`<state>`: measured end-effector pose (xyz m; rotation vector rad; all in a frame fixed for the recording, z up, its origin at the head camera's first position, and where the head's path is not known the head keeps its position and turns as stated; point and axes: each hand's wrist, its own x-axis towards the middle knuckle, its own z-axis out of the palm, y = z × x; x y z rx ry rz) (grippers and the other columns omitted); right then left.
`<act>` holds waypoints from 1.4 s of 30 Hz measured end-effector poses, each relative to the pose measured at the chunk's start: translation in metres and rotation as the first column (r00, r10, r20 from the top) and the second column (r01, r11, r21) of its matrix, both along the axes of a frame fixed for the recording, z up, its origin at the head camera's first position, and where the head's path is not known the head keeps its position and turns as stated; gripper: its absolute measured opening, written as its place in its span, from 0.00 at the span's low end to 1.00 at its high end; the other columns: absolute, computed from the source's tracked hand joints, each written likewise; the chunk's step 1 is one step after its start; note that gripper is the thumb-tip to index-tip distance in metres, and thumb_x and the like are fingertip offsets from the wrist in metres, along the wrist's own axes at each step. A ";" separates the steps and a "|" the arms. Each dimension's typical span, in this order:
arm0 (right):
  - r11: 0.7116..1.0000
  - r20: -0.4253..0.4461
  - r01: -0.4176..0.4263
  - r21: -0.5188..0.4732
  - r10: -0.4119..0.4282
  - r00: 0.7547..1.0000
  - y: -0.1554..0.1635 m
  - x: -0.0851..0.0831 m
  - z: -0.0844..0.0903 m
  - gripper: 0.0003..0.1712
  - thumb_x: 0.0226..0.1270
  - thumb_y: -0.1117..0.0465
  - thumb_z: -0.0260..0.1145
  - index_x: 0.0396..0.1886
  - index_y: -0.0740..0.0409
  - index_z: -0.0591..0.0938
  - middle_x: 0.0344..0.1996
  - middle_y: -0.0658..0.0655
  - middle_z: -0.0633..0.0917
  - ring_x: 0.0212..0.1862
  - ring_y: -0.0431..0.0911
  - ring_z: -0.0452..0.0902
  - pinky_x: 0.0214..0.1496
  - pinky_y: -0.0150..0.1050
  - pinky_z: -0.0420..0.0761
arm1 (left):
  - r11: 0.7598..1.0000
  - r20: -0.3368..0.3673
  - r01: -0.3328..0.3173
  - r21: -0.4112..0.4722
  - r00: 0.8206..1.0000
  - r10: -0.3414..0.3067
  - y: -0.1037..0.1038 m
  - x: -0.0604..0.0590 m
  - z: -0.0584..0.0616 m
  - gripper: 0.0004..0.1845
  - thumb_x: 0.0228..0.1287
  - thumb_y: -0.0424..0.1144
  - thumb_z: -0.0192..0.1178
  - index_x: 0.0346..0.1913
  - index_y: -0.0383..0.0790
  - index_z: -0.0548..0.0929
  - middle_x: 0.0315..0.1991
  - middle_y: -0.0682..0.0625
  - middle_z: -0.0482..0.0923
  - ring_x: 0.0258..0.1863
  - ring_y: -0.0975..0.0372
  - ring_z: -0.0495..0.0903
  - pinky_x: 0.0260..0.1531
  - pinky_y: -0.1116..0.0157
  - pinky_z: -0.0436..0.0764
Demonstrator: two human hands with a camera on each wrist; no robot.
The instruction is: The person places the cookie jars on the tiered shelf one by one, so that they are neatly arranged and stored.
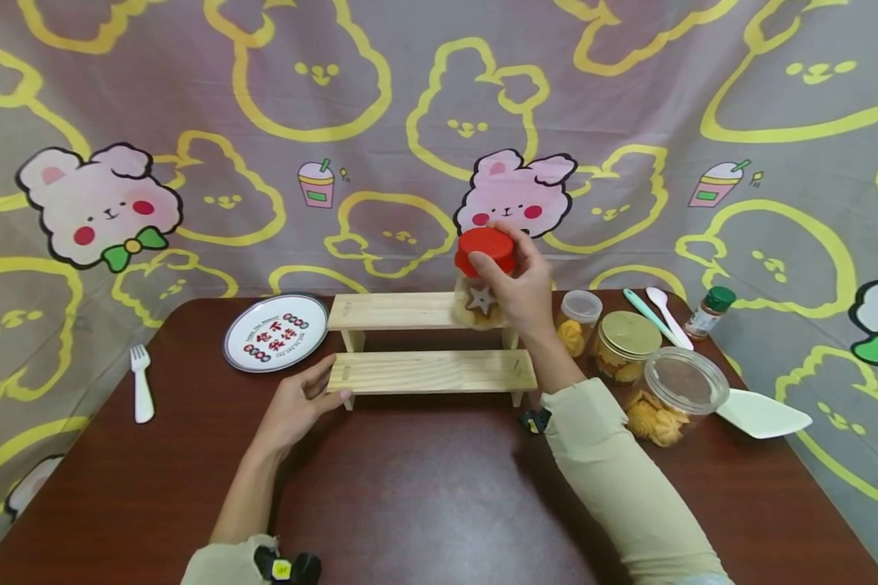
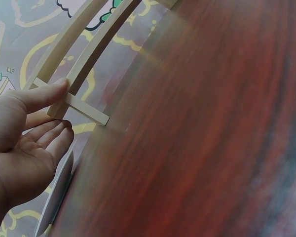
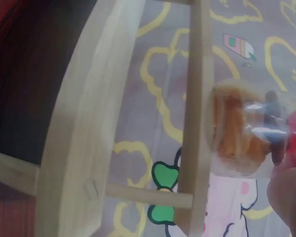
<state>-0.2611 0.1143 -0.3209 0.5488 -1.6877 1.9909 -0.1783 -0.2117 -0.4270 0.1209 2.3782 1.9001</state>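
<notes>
Currently: Jar Held on Upper Shelf Step, Left Hand at Lower Step

Left to right, the table [image 1: 424, 496] carries a white fork [image 1: 141, 383] near its left edge, then a round plate [image 1: 276, 331] with printed characters.

The left hand [image 1: 298, 404] lies just left of the wooden shelf [image 1: 432, 371]. Its fingers are nearly straight and grip nothing; the thumb [image 2: 44, 95] presses the end of the lower step.

The jar [image 1: 480, 284], red-lidded and holding biscuits, stands on the right end of the upper step. The right hand [image 1: 523, 286] grips it from the right, fingers curled around lid and body.

Right of the shelf stand three biscuit tubs: a small clear-lidded tub [image 1: 578, 321], a gold-lidded tub [image 1: 625, 345] and a large clear tub [image 1: 676, 394]. Behind them lie two plastic spoons [image 1: 654, 313]. A green-capped bottle [image 1: 710, 311] stands near the right rear corner. A white scoop [image 1: 762, 413] lies at the right edge.
</notes>
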 end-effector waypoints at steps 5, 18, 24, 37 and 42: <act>0.999 -0.008 -0.048 -0.002 0.048 0.999 -0.013 -0.003 -0.001 0.31 0.64 0.69 0.70 0.66 0.72 0.73 0.59 0.63 0.80 0.56 0.50 0.78 0.56 0.38 0.83 | 1.000 -0.006 -0.010 -0.027 1.000 0.010 -0.002 0.002 0.000 0.41 0.65 0.36 0.71 0.77 0.33 0.62 0.74 0.39 0.63 0.72 0.51 0.64 0.58 0.71 0.75; 0.997 -0.038 -0.072 0.012 0.073 0.997 -0.041 0.005 0.008 0.31 0.64 0.74 0.65 0.66 0.80 0.70 0.62 0.72 0.77 0.54 0.48 0.78 0.52 0.35 0.85 | 0.999 -0.006 -0.009 -0.042 1.000 0.008 -0.003 0.004 0.001 0.41 0.66 0.35 0.70 0.77 0.32 0.63 0.74 0.38 0.63 0.72 0.50 0.64 0.56 0.73 0.75; 0.996 -0.026 -0.088 -0.004 0.088 0.996 -0.052 -0.002 0.004 0.31 0.64 0.72 0.67 0.66 0.76 0.71 0.62 0.68 0.78 0.55 0.50 0.78 0.49 0.36 0.86 | 0.999 -0.004 -0.003 -0.038 1.000 0.003 -0.003 0.002 -0.001 0.41 0.66 0.35 0.70 0.77 0.31 0.61 0.74 0.37 0.62 0.72 0.49 0.63 0.55 0.74 0.75; 0.992 -0.030 -0.123 -0.029 0.122 0.992 -0.077 -0.019 -0.007 0.31 0.66 0.64 0.71 0.67 0.65 0.74 0.58 0.61 0.80 0.55 0.52 0.79 0.44 0.45 0.89 | 1.000 0.006 0.006 0.022 1.000 -0.006 0.002 0.001 0.003 0.39 0.66 0.29 0.67 0.77 0.31 0.61 0.74 0.37 0.61 0.72 0.51 0.63 0.54 0.74 0.77; 0.990 0.010 -0.138 -0.002 0.138 0.990 -0.083 -0.021 -0.005 0.33 0.66 0.65 0.71 0.69 0.66 0.72 0.60 0.61 0.79 0.57 0.52 0.77 0.45 0.45 0.88 | 1.000 0.003 -0.002 0.000 1.000 0.002 0.002 0.001 0.003 0.39 0.66 0.30 0.68 0.77 0.31 0.61 0.74 0.37 0.61 0.72 0.50 0.62 0.55 0.74 0.76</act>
